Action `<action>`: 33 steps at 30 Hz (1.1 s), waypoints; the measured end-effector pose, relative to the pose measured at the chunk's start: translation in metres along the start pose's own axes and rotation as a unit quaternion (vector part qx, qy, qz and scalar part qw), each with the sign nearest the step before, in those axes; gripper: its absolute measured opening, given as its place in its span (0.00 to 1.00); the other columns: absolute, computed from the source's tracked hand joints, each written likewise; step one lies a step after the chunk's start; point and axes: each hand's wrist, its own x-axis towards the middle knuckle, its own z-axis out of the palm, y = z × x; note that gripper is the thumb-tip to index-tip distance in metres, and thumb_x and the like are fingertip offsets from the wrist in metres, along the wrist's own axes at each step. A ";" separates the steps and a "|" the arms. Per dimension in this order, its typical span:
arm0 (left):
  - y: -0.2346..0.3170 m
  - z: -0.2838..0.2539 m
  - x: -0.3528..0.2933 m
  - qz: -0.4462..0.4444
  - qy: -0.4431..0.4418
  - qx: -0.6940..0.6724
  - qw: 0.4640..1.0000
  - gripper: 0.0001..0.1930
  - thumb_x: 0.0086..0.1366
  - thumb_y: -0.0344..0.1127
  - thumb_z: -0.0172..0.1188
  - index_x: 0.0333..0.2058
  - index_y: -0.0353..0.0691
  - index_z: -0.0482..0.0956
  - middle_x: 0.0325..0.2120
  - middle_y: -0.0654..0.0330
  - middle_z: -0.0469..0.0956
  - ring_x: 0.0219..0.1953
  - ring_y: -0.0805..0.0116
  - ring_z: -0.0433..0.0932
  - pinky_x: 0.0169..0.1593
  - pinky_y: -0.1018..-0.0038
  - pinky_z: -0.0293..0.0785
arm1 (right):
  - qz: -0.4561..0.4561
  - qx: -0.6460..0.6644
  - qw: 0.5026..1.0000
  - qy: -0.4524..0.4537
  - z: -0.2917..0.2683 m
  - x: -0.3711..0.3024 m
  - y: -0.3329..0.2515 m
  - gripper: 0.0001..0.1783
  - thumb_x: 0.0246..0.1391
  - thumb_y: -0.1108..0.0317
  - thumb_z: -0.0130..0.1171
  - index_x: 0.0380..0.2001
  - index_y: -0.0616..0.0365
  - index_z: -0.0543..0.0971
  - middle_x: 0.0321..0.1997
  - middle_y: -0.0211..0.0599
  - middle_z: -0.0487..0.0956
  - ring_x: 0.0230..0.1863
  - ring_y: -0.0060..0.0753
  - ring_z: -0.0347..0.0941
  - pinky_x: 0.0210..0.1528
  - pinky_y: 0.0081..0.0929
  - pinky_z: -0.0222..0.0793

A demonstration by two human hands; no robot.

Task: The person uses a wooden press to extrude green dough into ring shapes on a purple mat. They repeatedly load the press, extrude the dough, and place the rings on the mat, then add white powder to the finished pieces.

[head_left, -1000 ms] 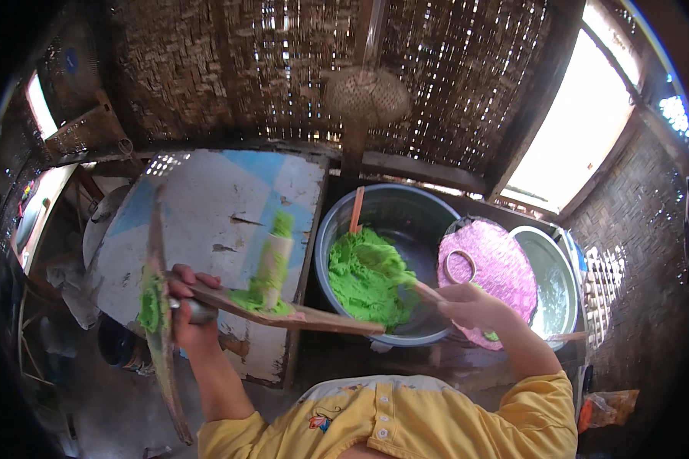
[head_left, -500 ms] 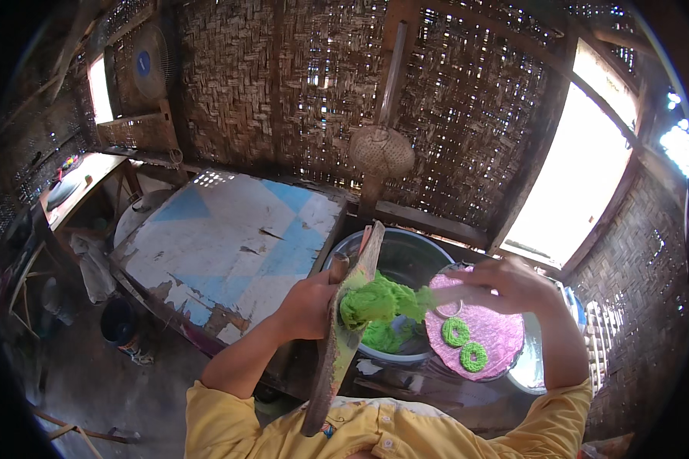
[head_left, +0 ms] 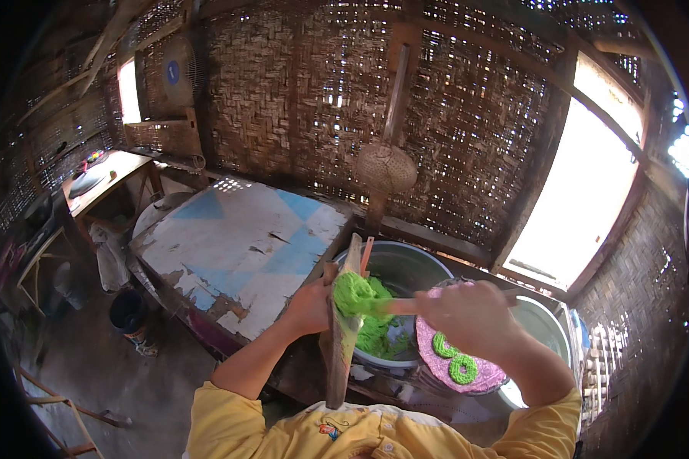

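A wooden board [head_left: 340, 356] is held upright by its handle in the closed left grip [head_left: 308, 307], and a paddle [head_left: 400, 307] is clasped in the blurred, closed right grip [head_left: 467, 314]. Green dough [head_left: 352, 294] is carried on the board's face, touched by the paddle. A round blue badge [head_left: 172, 73] is displayed on the fan [head_left: 187, 73], its marking unreadable.

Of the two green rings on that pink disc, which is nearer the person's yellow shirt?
The lower-right ring. The other ring sits higher and further left on the disc, farther from the shirt.
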 end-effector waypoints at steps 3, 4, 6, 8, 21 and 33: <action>-0.008 0.003 0.001 0.022 0.061 -0.034 0.997 0.25 0.46 0.50 0.63 0.44 0.49 0.76 0.39 0.48 0.75 0.36 0.50 0.76 0.40 0.62 0.74 | 0.078 -0.063 0.966 0.239 -0.017 -0.022 0.024 0.08 0.43 0.61 0.62 0.30 0.45 0.76 0.13 0.23 0.63 0.15 0.25 0.64 0.16 0.27 0.57; -0.007 0.004 0.002 0.021 0.061 -0.019 0.998 0.25 0.46 0.50 0.62 0.44 0.49 0.76 0.39 0.48 0.75 0.36 0.50 0.76 0.40 0.62 0.74 | 0.091 -0.054 0.971 0.216 -0.014 -0.021 0.028 0.10 0.43 0.60 0.62 0.31 0.45 0.76 0.15 0.23 0.64 0.16 0.26 0.65 0.17 0.27 0.58; 0.000 0.006 0.003 -0.042 -0.033 0.035 0.998 0.30 0.47 0.50 0.62 0.48 0.41 0.72 0.43 0.49 0.75 0.43 0.52 0.75 0.46 0.66 0.71 | 0.090 -0.029 0.973 0.213 -0.009 -0.020 0.034 0.12 0.42 0.60 0.63 0.32 0.46 0.76 0.17 0.24 0.66 0.17 0.27 0.67 0.18 0.27 0.60; 0.011 0.006 0.001 -0.043 -0.017 0.039 0.998 0.29 0.47 0.50 0.62 0.48 0.43 0.73 0.43 0.49 0.74 0.43 0.52 0.75 0.45 0.66 0.71 | 0.057 0.001 0.985 0.165 -0.004 -0.017 0.037 0.14 0.42 0.60 0.63 0.34 0.47 0.76 0.19 0.25 0.67 0.18 0.29 0.68 0.19 0.27 0.62; 0.041 0.018 0.004 -0.068 -0.036 0.096 0.992 0.23 0.44 0.49 0.64 0.41 0.48 0.79 0.37 0.47 0.74 0.36 0.50 0.76 0.41 0.61 0.73 | -0.078 0.006 0.982 0.169 0.037 0.009 0.000 0.10 0.49 0.66 0.53 0.36 0.50 0.77 0.18 0.26 0.68 0.19 0.28 0.69 0.20 0.26 0.61; 0.025 0.005 0.006 0.003 0.152 -0.071 0.986 0.29 0.45 0.48 0.65 0.46 0.42 0.73 0.38 0.50 0.77 0.40 0.52 0.76 0.41 0.64 0.73 | 0.382 0.635 0.660 0.121 0.095 -0.021 -0.008 0.10 0.55 0.67 0.56 0.38 0.61 0.74 0.26 0.28 0.73 0.27 0.17 0.67 0.29 0.17 0.62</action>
